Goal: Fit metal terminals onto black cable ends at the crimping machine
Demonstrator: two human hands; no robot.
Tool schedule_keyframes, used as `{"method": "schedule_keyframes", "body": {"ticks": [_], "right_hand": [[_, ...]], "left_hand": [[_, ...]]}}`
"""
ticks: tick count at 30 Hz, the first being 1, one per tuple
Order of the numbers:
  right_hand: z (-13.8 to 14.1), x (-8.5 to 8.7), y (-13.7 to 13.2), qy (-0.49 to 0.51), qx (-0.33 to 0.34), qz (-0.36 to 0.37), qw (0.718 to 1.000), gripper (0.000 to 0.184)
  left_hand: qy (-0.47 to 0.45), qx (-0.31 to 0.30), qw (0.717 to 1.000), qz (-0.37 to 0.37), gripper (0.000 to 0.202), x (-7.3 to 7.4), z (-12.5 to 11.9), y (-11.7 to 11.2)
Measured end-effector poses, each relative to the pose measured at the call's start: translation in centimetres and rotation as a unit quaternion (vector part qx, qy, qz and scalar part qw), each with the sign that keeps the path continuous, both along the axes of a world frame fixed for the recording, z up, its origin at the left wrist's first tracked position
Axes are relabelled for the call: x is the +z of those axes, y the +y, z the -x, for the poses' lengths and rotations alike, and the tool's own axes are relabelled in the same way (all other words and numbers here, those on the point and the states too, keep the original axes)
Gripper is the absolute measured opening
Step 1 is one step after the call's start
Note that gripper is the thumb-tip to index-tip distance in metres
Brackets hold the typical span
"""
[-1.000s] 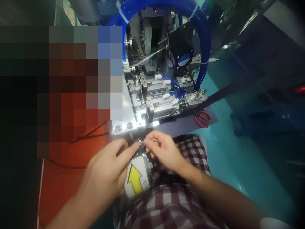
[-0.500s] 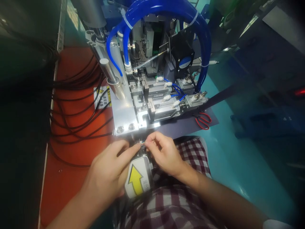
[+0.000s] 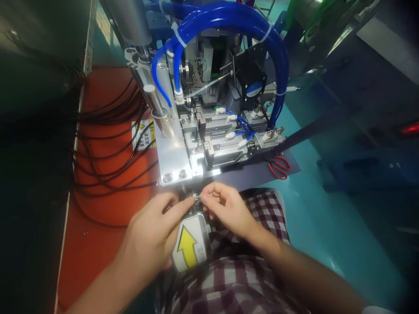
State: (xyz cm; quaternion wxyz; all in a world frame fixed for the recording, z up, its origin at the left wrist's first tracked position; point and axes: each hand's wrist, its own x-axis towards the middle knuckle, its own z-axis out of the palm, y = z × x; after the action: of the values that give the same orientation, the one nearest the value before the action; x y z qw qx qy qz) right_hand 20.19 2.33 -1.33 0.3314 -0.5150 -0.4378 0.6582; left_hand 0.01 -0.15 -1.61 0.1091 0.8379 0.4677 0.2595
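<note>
Thin coloured wires [image 3: 198,196] are pinched between the thumb and fingertips of my right hand [image 3: 229,209], just in front of the machine. My left hand [image 3: 150,233] meets them from the other side, one digit stretched to the wire ends and the other fingers curled. What that fingertip presses, if anything, is too small to make out. Both hands are close together over a small metal fixture, mostly hidden by them. Below it sits a white cover [image 3: 191,244] with a yellow arrow, partly behind my left hand.
The machine's metal plate [image 3: 173,157] and small pneumatic cylinders [image 3: 225,148] stand just beyond my hands. Thick blue tubing [image 3: 225,13] arches above. Black cables [image 3: 111,174] cross the orange surface [image 3: 98,248] at left. Red-handled cutters [image 3: 279,167] lie at right.
The view has shifted slightly. My right hand has drawn a little to the right, and more of the coloured wires shows between the fingertips. My left hand stays almost in place.
</note>
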Motion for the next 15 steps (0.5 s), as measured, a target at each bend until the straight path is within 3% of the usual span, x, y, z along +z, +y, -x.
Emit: {"method": "schedule_keyframes", "body": {"ticks": [5, 10, 15], "right_hand": [[0.05, 0.31, -0.09, -0.017, -0.023, -0.031, 0.999, 0.013], [0.12, 0.27, -0.22, -0.057, -0.050, -0.107, 0.991, 0.010], [0.21, 0.37, 0.00, -0.062, -0.038, -0.087, 0.994, 0.010]], "left_hand": [[-0.002, 0.003, 1.000, 0.004, 0.031, 0.08, -0.05, -0.01], [-0.009, 0.003, 1.000, 0.003, 0.030, 0.10, -0.16, -0.02], [-0.008, 0.003, 1.000, 0.002, 0.031, 0.13, -0.17, 0.10]]}}
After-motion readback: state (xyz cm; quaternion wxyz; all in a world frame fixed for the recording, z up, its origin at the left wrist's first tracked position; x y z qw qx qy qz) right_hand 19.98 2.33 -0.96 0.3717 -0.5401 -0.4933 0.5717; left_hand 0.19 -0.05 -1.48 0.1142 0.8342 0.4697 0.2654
